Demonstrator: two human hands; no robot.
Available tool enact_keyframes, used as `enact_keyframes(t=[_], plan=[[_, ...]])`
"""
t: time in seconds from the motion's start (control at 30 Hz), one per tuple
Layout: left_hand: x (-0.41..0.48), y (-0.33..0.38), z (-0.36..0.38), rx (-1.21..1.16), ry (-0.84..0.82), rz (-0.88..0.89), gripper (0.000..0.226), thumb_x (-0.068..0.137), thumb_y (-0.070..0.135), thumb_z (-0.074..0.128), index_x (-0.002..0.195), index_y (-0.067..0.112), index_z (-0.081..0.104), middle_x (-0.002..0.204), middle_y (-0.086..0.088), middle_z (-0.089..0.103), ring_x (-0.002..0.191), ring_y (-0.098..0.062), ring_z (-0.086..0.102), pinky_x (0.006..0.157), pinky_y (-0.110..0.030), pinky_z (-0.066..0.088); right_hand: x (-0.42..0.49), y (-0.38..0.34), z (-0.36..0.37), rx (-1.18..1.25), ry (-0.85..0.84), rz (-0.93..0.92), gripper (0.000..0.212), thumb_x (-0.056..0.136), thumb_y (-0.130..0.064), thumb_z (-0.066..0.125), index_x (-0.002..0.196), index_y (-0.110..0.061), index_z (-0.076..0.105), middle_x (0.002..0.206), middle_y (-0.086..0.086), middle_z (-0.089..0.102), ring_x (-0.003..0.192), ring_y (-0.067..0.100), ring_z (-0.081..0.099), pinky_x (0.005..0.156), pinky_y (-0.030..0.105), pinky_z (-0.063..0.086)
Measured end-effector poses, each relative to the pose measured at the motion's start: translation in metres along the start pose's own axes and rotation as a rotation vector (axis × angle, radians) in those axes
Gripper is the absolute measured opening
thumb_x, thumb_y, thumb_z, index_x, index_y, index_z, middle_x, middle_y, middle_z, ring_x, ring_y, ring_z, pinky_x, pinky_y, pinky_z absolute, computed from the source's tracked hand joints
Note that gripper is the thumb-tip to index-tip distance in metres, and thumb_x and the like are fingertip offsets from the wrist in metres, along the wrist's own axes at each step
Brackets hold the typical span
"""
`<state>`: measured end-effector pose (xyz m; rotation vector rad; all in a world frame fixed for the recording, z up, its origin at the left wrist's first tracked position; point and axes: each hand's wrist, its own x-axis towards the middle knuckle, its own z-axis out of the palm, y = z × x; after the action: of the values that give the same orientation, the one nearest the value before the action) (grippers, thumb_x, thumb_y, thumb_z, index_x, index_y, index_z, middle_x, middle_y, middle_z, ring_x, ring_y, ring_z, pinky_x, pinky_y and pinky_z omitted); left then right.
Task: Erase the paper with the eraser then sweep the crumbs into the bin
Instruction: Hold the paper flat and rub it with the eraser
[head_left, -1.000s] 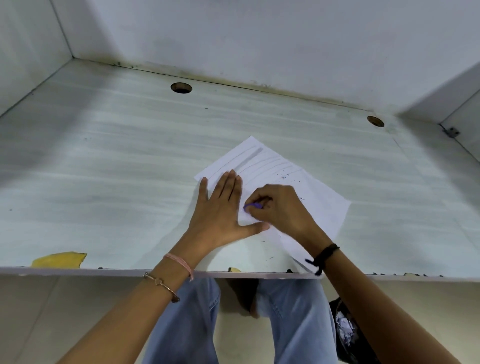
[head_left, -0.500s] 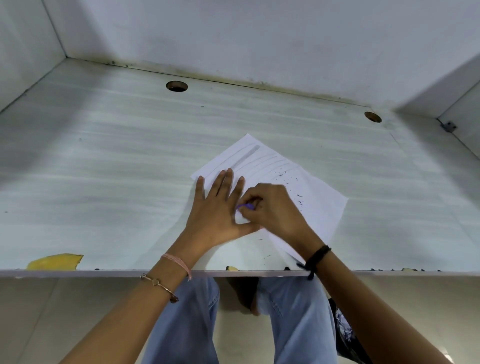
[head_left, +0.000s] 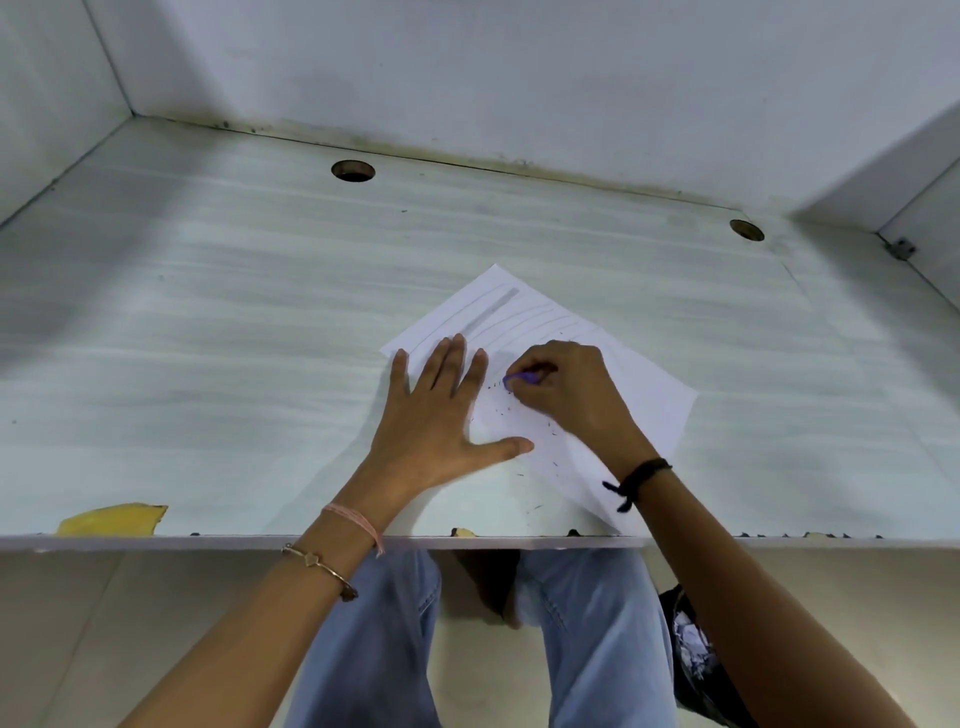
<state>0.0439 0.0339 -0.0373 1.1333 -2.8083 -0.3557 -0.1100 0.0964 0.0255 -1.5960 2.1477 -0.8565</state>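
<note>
Purple eraser (head_left: 519, 378): only a sliver shows. It is pinched in the curled fingertips of the right hand (head_left: 569, 389), with its tip down on the paper (head_left: 527, 317) near the middle of the sheet.

Paper: white, ruled, lying cornerwise on the desk (head_left: 208, 312). One corner points at the back wall; the near end runs under the right forearm to the front edge. A grey smudged band (head_left: 493, 310) sits near the far corner.

Crumbs (head_left: 501, 410): small dark specks scattered on the sheet just below the eraser, between the two hands. A few lie off the paper on the bare desk towards the front edge.

Left hand (head_left: 436, 421): flat, palm down, fingers straight and spread. It presses on the sheet's left edge, little finger off on the desk, thumb stretched towards the right hand.

Wrists: a pink thread band (head_left: 358, 519) and a thin metal bangle (head_left: 319, 569) on the left, a black cord band (head_left: 639, 477) on the right.

Desk: pale wood-grain top, walled by white panels at the back and sides. There are two round cable holes (head_left: 353, 170) (head_left: 746, 230) near the back. A yellow scrap (head_left: 111, 518) lies at the front left edge.

Below the desk: knees in blue jeans (head_left: 374, 639), and a dark bag (head_left: 691, 657) beside the right leg.
</note>
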Motion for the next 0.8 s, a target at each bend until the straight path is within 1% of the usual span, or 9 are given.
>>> enact_keyframes(t=[0.1, 0.17, 0.27, 0.33, 0.43, 0.5, 0.57, 0.63, 0.8], plan=[[0.001, -0.002, 0.002, 0.027, 0.010, 0.016, 0.120, 0.061, 0.096, 0.003, 0.156, 0.023, -0.009, 0.163, -0.005, -0.017, 0.149, -0.016, -0.019, 0.117, -0.055, -0.012, -0.017, -0.012, 0.011, -0.047, -0.131, -0.119, 0.009, 0.074, -0.005, 0.071, 0.081, -0.010, 0.075, 0.073, -0.001, 0.065, 0.065, 0.006, 0.055, 0.062, 0.013, 0.040], [0.001, -0.002, 0.001, 0.039, 0.010, 0.017, 0.119, 0.063, 0.095, 0.004, 0.156, 0.023, -0.009, 0.163, -0.005, -0.017, 0.149, -0.016, -0.019, 0.117, -0.055, -0.012, -0.024, -0.012, 0.010, -0.044, -0.203, -0.147, 0.007, 0.075, -0.008, 0.072, 0.080, -0.012, 0.075, 0.076, 0.001, 0.067, 0.070, 0.009, 0.058, 0.066, 0.017, 0.043], [0.001, 0.000, 0.001, -0.001, 0.003, -0.001, 0.116, 0.066, 0.095, 0.014, 0.156, 0.024, -0.007, 0.162, -0.003, -0.018, 0.148, -0.014, -0.020, 0.117, -0.054, -0.015, 0.000, 0.004, -0.002, -0.015, -0.032, -0.026, 0.009, 0.075, -0.006, 0.072, 0.081, -0.013, 0.075, 0.076, 0.002, 0.067, 0.067, 0.008, 0.056, 0.064, 0.021, 0.045], [0.001, -0.001, 0.001, -0.003, 0.013, 0.001, 0.117, 0.065, 0.096, 0.010, 0.156, 0.024, -0.006, 0.163, -0.003, -0.017, 0.149, -0.015, -0.019, 0.117, -0.054, -0.015, 0.001, 0.002, 0.000, -0.021, -0.006, -0.024, 0.010, 0.075, -0.004, 0.071, 0.080, -0.011, 0.075, 0.073, 0.002, 0.066, 0.064, 0.006, 0.054, 0.063, 0.021, 0.043], [0.002, -0.002, 0.002, 0.036, 0.013, 0.017, 0.125, 0.054, 0.097, -0.011, 0.156, 0.023, -0.009, 0.163, -0.005, -0.016, 0.149, -0.016, -0.018, 0.117, -0.055, -0.012, -0.019, -0.012, 0.010, -0.064, -0.199, -0.161, 0.008, 0.075, -0.008, 0.072, 0.081, -0.012, 0.075, 0.076, 0.001, 0.067, 0.070, 0.009, 0.058, 0.066, 0.019, 0.043], [0.001, -0.001, 0.001, 0.020, 0.008, 0.007, 0.122, 0.059, 0.098, -0.002, 0.156, 0.024, -0.009, 0.163, -0.004, -0.017, 0.149, -0.015, -0.019, 0.117, -0.055, -0.013, -0.014, -0.006, 0.002, -0.062, -0.204, -0.136, 0.007, 0.076, -0.010, 0.073, 0.081, -0.015, 0.075, 0.078, 0.001, 0.068, 0.072, 0.009, 0.060, 0.067, 0.019, 0.045], [0.001, 0.000, 0.000, 0.000, 0.000, -0.005, 0.116, 0.066, 0.095, 0.012, 0.156, 0.025, -0.009, 0.162, -0.002, -0.019, 0.148, -0.014, -0.021, 0.117, -0.054, -0.015, 0.004, 0.008, -0.006, -0.040, -0.050, -0.037, 0.008, 0.076, -0.008, 0.073, 0.081, -0.014, 0.075, 0.076, 0.002, 0.068, 0.069, 0.010, 0.059, 0.065, 0.022, 0.046], [0.001, 0.000, 0.001, 0.006, 0.005, -0.003, 0.114, 0.067, 0.095, 0.013, 0.156, 0.026, -0.010, 0.162, -0.002, -0.019, 0.148, -0.014, -0.021, 0.117, -0.054, -0.016, 0.010, 0.010, -0.006, -0.013, 0.043, 0.009, 0.008, 0.075, -0.005, 0.071, 0.080, -0.011, 0.075, 0.074, 0.003, 0.068, 0.064, 0.009, 0.056, 0.063, 0.020, 0.044], [0.000, -0.001, 0.000, -0.005, 0.012, 0.000, 0.114, 0.067, 0.093, 0.016, 0.156, 0.025, -0.008, 0.163, -0.003, -0.017, 0.148, -0.014, -0.020, 0.116, -0.053, -0.016, -0.003, -0.002, 0.006, -0.047, -0.117, -0.100, 0.009, 0.076, -0.008, 0.073, 0.082, -0.013, 0.075, 0.073, -0.002, 0.066, 0.067, 0.007, 0.057, 0.067, 0.018, 0.044]])
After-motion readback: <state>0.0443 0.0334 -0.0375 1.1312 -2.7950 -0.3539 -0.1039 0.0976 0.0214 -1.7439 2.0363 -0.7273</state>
